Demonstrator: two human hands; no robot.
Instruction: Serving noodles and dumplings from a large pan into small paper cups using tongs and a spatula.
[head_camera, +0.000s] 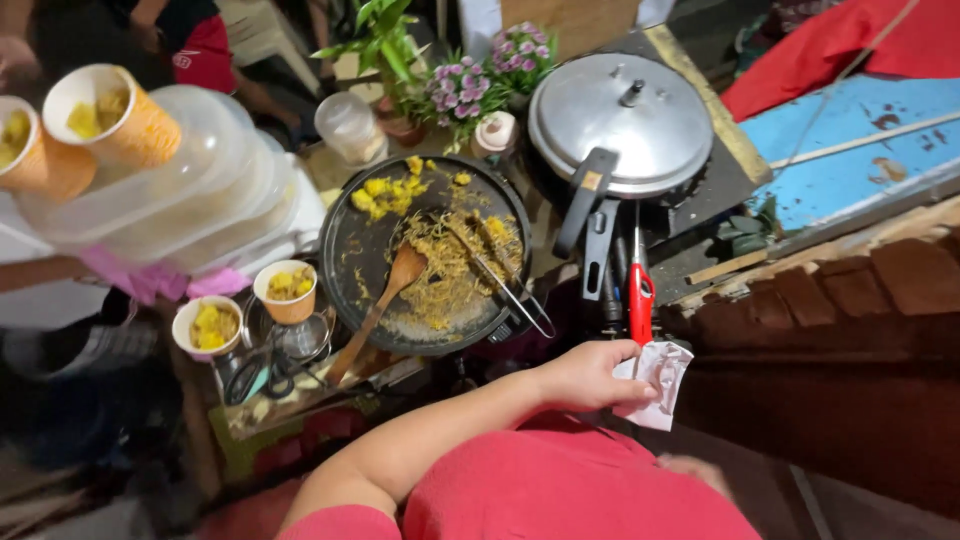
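Note:
My left hand (585, 375) reaches across my red shirt and pinches a crumpled white paper napkin (660, 380). It is just below a red stick lighter (640, 295). My right hand (692, 468) shows only as a sliver past my belly, with its fingers hidden. Beyond my left hand lies a round black griddle (350, 250) with fried noodles and yellow food bits. A wooden spatula (385, 295) and metal tongs (500, 280) rest on it.
A lidded silver pressure cooker (620, 120) sits behind the lighter. Paper cups of yellow food (288, 290) and black scissors (265, 372) lie left of the griddle. Stacked clear plastic containers (190, 180) are at the far left, and potted flowers (465, 90) at the back. Another person's arm holds cups (110, 115).

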